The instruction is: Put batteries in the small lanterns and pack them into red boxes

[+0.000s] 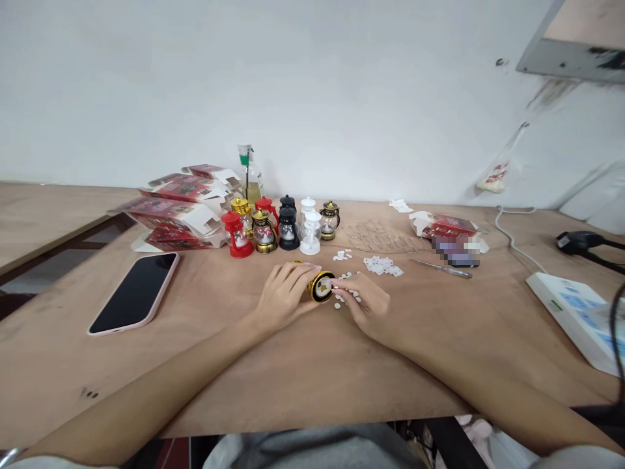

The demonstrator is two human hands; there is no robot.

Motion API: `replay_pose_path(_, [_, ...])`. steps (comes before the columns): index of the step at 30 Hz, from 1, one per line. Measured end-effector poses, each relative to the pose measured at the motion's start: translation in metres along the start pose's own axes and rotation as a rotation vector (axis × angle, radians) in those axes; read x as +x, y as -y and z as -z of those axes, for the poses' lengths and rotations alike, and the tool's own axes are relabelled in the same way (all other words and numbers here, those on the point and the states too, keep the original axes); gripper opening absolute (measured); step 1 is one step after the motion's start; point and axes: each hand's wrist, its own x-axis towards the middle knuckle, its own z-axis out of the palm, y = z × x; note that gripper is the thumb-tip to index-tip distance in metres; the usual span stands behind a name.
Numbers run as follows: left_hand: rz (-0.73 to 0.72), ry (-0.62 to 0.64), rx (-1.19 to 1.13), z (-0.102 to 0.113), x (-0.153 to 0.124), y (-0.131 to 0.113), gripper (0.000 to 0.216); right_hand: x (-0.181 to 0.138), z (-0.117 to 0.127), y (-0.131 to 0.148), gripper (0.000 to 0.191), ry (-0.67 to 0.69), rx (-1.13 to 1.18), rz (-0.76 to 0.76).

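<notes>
My left hand (286, 293) is wrapped round a small gold toy lantern (312, 287), which lies tipped over with its round base facing me. At the right edge of that base, the thumb and fingertips of my right hand (364, 299) are pinched together; what they hold, if anything, is too small to make out. Small white discs (338, 305) lie scattered on the table around my right fingertips. Beyond my hands stand several little lanterns, among them a red lantern (239, 236), a black lantern (288, 229), a white lantern (310, 234) and a bronze-gold lantern (330, 221).
Folded red-and-white boxes (170, 212) are piled at the left, near a phone (134, 293). Behind the lanterns stands a bottle (253, 192). White pieces (383, 266), thin wire pieces (383, 238), a slim tool (444, 268) and a power strip (576, 316) lie rightward.
</notes>
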Motion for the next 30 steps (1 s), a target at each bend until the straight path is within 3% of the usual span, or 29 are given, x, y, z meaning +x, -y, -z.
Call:
replay_pose_path(7, [-0.032, -0.011, 0.005, 0.002, 0.001, -0.007, 0.042, -0.006, -0.010, -0.004, 0.017, -0.107, -0.062, 0.010])
replay_pose_path(14, [-0.048, -0.015, 0.001, 0.004, 0.002, -0.009, 0.037, 0.001, -0.005, -0.001, 0.027, -0.047, -0.156, 0.151])
replay_pose_path(22, [-0.062, -0.031, 0.019, 0.005, 0.003, -0.009, 0.035, 0.003, -0.004, -0.002, 0.052, -0.019, -0.216, 0.200])
replay_pose_path(30, [-0.053, -0.027, 0.024, 0.005, 0.003, -0.009, 0.037, -0.003, -0.007, -0.005, 0.047, 0.002, -0.190, 0.231])
